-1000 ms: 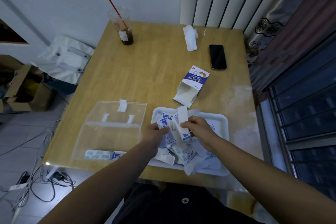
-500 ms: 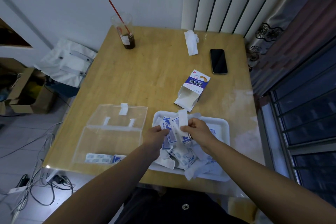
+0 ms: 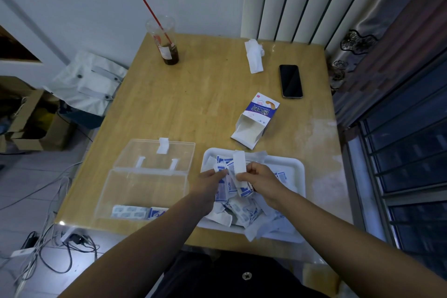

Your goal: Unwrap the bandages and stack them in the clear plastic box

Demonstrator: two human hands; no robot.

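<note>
Low in the middle of the frame, over the white tray (image 3: 295, 165), both hands meet. The right hand (image 3: 262, 180) pinches a white bandage (image 3: 239, 164) betw. thumb and fingers. The strip sticks up past the fingertips, and a blue-and-white paper end hangs down under the hand. The left hand (image 3: 210, 182) pinches a small blue-and-white wrapper flap (image 3: 221, 167) just left of the strip, fingers curled on it. The hands are close but do not touch. Under them a pile of wrappers (image 3: 242, 211) fills the near part of the tray, and some hang over the near rim.

Left of the tray sits the clear plastic box (image 3: 142, 189), its lid (image 3: 154, 152) lying open behind it. A few bandages in the box (image 3: 130, 211) lie at its near edge, lower left of the hands.

Vs. 1 s ago, not much is new. The hands are at the same spot over the tray, with the same pinch and the strip still up. The box holds the same stuff. The view has tipped a bit, so the cup (image 3: 167, 41) and phone (image 3: 290, 81) sit a little lower in the frame.

Hard to see:
- I can't tell if the flap and strip are one piece or two.
- Paper hides some fingertips.
- The no. of bandages in the box is blurry thru the plastic.
- The print on the torn pack (image 3: 256, 118) is too small to read.
- Both arms are cut off at the bottom edge.
</note>
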